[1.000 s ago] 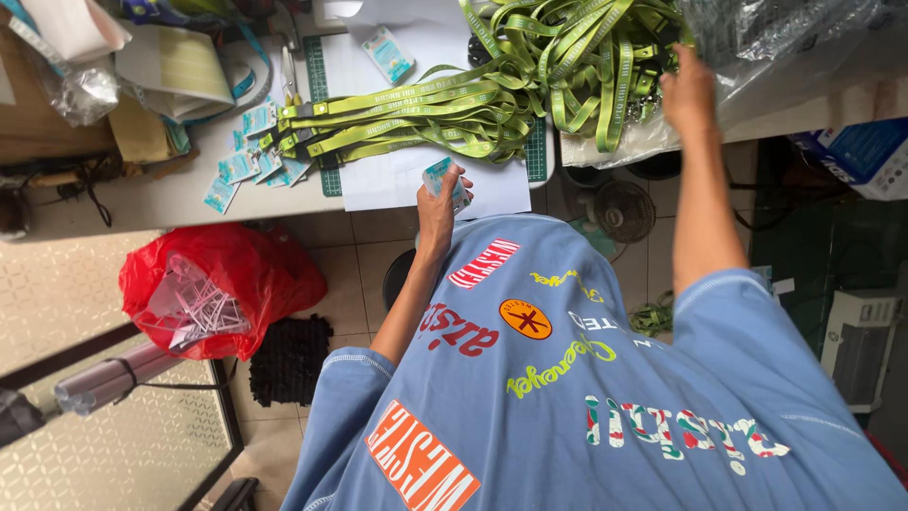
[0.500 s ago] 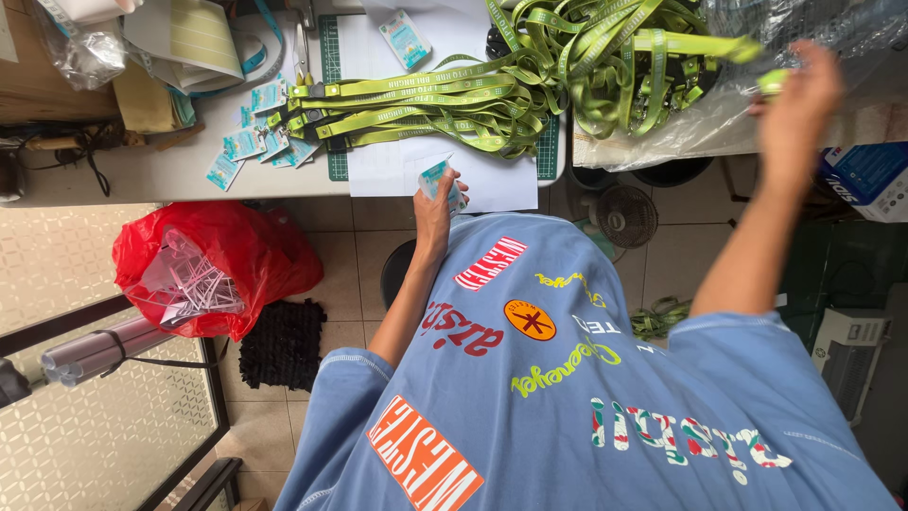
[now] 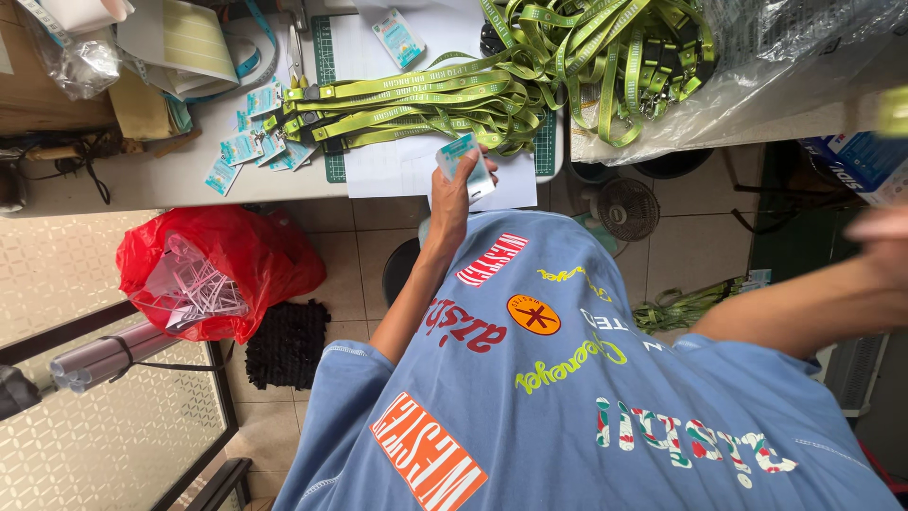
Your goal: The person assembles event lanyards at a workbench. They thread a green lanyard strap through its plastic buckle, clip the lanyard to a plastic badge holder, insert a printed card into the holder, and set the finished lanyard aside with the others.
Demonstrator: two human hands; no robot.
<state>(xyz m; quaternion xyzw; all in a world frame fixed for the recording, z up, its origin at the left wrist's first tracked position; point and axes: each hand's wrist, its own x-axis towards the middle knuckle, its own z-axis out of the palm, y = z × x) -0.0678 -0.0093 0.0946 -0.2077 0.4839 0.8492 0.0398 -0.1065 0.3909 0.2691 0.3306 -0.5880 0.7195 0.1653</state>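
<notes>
Clasped in the left hand [image 3: 452, 194] is a small stack of white cards with teal print [image 3: 465, 163], fingers curled round its edge, held just over the near rim of the white table [image 3: 142, 175]. That hand and its cards sit much as they did half a second ago. The right hand [image 3: 881, 237] has changed: earlier it was raised to the clear plastic bag [image 3: 804, 57] at the table's far right, and now it has swung down and out past the table edge, so blurred that I cannot tell whether its fingers are spread or closed. A yellow-green smear [image 3: 894, 111] shows just above it, too blurred to name.

On the table beside the held cards lie flat, woven green lanyards [image 3: 407, 99] with dark clips, straightened in a row on a green cutting mat [image 3: 326, 57], and a tangled heap of them further right. More glossy cards [image 3: 248, 142] fan out left of the lanyards. Below the table's left end slumps a crinkled red plastic bag [image 3: 236, 260].
</notes>
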